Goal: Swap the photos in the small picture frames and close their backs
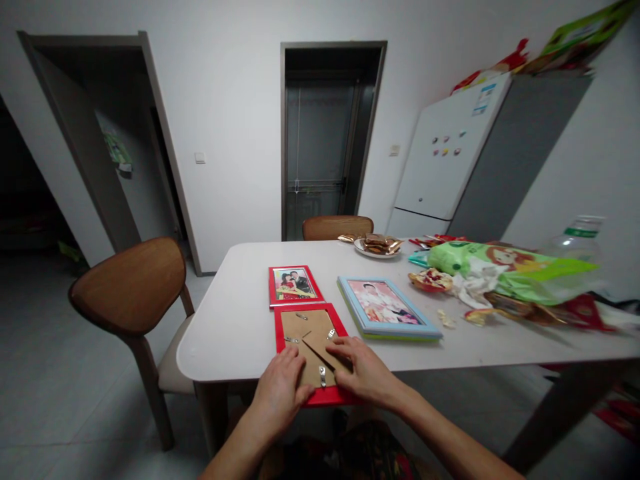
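A red photo frame (281, 335) lies face down at the table's front edge, its near end sticking out past it. Its brown backing board (295, 323) carries several small metal clips, and a dark diagonal slit or stand edge crosses it. My left hand (280, 383) grips the near left side, fingers bent over the rim and thumb on the near border. On the right side, my right hand (365, 373) has its curled fingers and thumb on the board beside the dark slit. A second red photo frame (295, 285) lies face up just beyond, showing a couple.
A light blue photo frame (387, 308) rests on a green-edged one to the right. Farther along the white table (240, 280) are a plate of wrapped snacks (377, 245), an opened pomegranate (431, 279) and a green plastic bag (515, 267). A wooden chair (130, 287) stands at the left.
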Action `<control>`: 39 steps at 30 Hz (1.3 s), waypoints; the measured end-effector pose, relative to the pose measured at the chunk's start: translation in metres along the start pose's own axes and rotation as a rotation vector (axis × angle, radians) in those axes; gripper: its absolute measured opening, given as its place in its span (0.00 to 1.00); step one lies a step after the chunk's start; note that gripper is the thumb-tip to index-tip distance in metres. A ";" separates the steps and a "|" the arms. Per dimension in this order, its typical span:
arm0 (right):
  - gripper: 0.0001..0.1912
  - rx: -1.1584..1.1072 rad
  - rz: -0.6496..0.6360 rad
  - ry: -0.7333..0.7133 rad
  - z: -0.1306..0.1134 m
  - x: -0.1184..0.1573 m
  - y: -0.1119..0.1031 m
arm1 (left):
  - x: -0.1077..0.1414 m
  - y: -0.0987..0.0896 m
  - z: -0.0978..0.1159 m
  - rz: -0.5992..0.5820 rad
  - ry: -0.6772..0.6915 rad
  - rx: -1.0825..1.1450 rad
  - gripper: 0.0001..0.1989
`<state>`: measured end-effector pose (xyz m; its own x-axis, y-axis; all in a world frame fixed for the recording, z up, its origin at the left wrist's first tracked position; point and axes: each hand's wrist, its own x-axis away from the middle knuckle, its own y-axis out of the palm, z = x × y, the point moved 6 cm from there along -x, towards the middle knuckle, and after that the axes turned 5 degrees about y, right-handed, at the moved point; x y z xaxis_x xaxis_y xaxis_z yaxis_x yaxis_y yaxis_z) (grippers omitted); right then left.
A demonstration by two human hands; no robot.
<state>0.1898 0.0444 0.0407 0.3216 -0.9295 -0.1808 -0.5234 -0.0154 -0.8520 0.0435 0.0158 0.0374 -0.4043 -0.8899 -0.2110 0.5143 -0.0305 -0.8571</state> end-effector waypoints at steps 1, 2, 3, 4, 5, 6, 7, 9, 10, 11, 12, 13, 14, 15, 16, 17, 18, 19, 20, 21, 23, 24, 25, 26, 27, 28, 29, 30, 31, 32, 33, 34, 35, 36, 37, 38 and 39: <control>0.23 0.014 0.003 -0.004 -0.001 -0.001 0.001 | -0.001 0.000 -0.001 -0.005 -0.004 0.000 0.21; 0.23 0.025 0.005 -0.004 -0.002 -0.002 0.001 | -0.002 0.000 -0.002 -0.007 -0.003 0.002 0.20; 0.23 0.034 0.007 0.001 -0.002 -0.002 0.001 | -0.003 0.000 -0.003 -0.009 0.002 0.006 0.20; 0.23 0.040 0.009 0.010 -0.003 -0.001 -0.001 | -0.003 0.000 -0.003 -0.008 0.013 0.011 0.19; 0.23 0.045 0.014 0.020 -0.004 0.000 -0.002 | -0.003 0.000 -0.003 -0.003 0.026 0.017 0.18; 0.22 0.051 0.014 0.029 -0.004 0.000 -0.003 | -0.004 0.000 -0.004 0.006 0.038 0.023 0.17; 0.21 0.058 0.012 0.036 -0.004 0.001 -0.004 | -0.004 0.000 -0.004 0.015 0.049 0.026 0.16; 0.20 0.079 0.001 0.042 -0.004 0.002 -0.004 | -0.003 0.001 -0.004 0.027 0.064 0.023 0.14; 0.20 0.091 -0.007 0.041 -0.004 0.002 -0.002 | -0.003 0.002 -0.005 0.024 0.066 0.016 0.14; 0.20 0.103 -0.013 0.036 -0.004 0.002 0.000 | -0.002 0.003 -0.005 0.014 0.065 0.006 0.14; 0.20 0.116 -0.016 0.026 -0.003 0.002 0.003 | -0.001 0.004 -0.006 0.000 0.061 -0.005 0.15; 0.20 0.131 -0.012 0.016 -0.002 0.001 0.005 | 0.000 0.006 -0.007 -0.017 0.056 -0.016 0.17; 0.20 0.145 -0.002 0.005 -0.001 0.001 0.007 | 0.001 0.007 -0.007 -0.033 0.051 -0.027 0.21; 0.20 0.157 0.013 -0.006 0.000 0.001 0.008 | 0.003 0.008 -0.008 -0.048 0.050 -0.037 0.26; 0.19 0.166 0.027 -0.017 0.001 0.000 0.009 | 0.005 0.009 -0.008 -0.061 0.055 -0.047 0.29; 0.17 0.168 0.039 -0.026 0.002 -0.001 0.009 | 0.006 0.010 -0.008 -0.070 0.062 -0.057 0.31; 0.15 0.166 0.051 -0.034 0.003 -0.002 0.008 | 0.007 0.010 -0.008 -0.076 0.071 -0.068 0.32; 0.14 0.165 0.064 -0.037 0.005 -0.004 0.007 | 0.008 0.010 -0.008 -0.078 0.079 -0.078 0.33; 0.14 0.168 0.077 -0.031 0.007 -0.006 0.005 | 0.008 0.010 -0.008 -0.077 0.084 -0.088 0.32; 0.14 0.180 0.091 -0.015 0.010 -0.009 0.003 | 0.008 0.010 -0.008 -0.076 0.088 -0.095 0.32; 0.14 0.229 0.115 0.031 0.015 -0.015 0.000 | 0.008 0.010 -0.008 -0.075 0.093 -0.102 0.31; 0.14 0.261 0.122 0.050 0.018 -0.017 -0.001 | 0.007 0.010 -0.008 -0.074 0.096 -0.103 0.31; 0.13 0.293 0.126 0.066 0.019 -0.020 -0.001 | 0.007 0.010 -0.008 -0.070 0.098 -0.103 0.31; 0.13 0.320 0.127 0.076 0.021 -0.022 -0.001 | 0.007 0.010 -0.007 -0.066 0.099 -0.103 0.31; 0.13 0.340 0.126 0.083 0.022 -0.024 0.000 | 0.007 0.010 -0.007 -0.060 0.099 -0.104 0.30; 0.12 0.351 0.122 0.085 0.022 -0.025 0.002 | 0.007 0.009 -0.007 -0.054 0.098 -0.104 0.30; 0.12 0.353 0.119 0.083 0.023 -0.026 0.003 | 0.007 0.009 -0.007 -0.047 0.097 -0.103 0.30; 0.12 0.345 0.117 0.078 0.024 -0.027 0.004 | 0.007 0.009 -0.007 -0.041 0.096 -0.100 0.30; 0.12 0.329 0.117 0.071 0.025 -0.028 0.005 | 0.007 0.008 -0.006 -0.035 0.094 -0.096 0.29; 0.12 0.309 0.122 0.063 0.026 -0.028 0.006 | 0.007 0.008 -0.006 -0.030 0.091 -0.091 0.29; 0.13 0.288 0.127 0.056 0.027 -0.029 0.006 | 0.007 0.007 -0.006 -0.026 0.087 -0.085 0.29; 0.13 0.268 0.133 0.052 0.027 -0.029 0.006 | 0.008 0.007 -0.005 -0.024 0.082 -0.081 0.28; 0.13 0.252 0.138 0.051 0.028 -0.029 0.006 | 0.008 0.007 -0.005 -0.022 0.077 -0.077 0.28; 0.13 0.241 0.142 0.051 0.028 -0.029 0.006 | 0.008 0.007 -0.005 -0.020 0.073 -0.075 0.28; 0.13 0.235 0.147 0.052 0.028 -0.029 0.006 | 0.009 0.007 -0.005 -0.020 0.072 -0.072 0.28; 0.13 0.233 0.151 0.052 0.027 -0.029 0.005 | 0.009 0.007 -0.005 -0.018 0.071 -0.070 0.28; 0.13 0.235 0.154 0.051 0.026 -0.029 0.005 | 0.009 0.007 -0.005 -0.017 0.070 -0.068 0.28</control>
<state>0.1988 0.0811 0.0287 0.2089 -0.9318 -0.2969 -0.3639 0.2077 -0.9080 0.0398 0.0093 0.0273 -0.4655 -0.8557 -0.2260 0.4550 -0.0123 -0.8904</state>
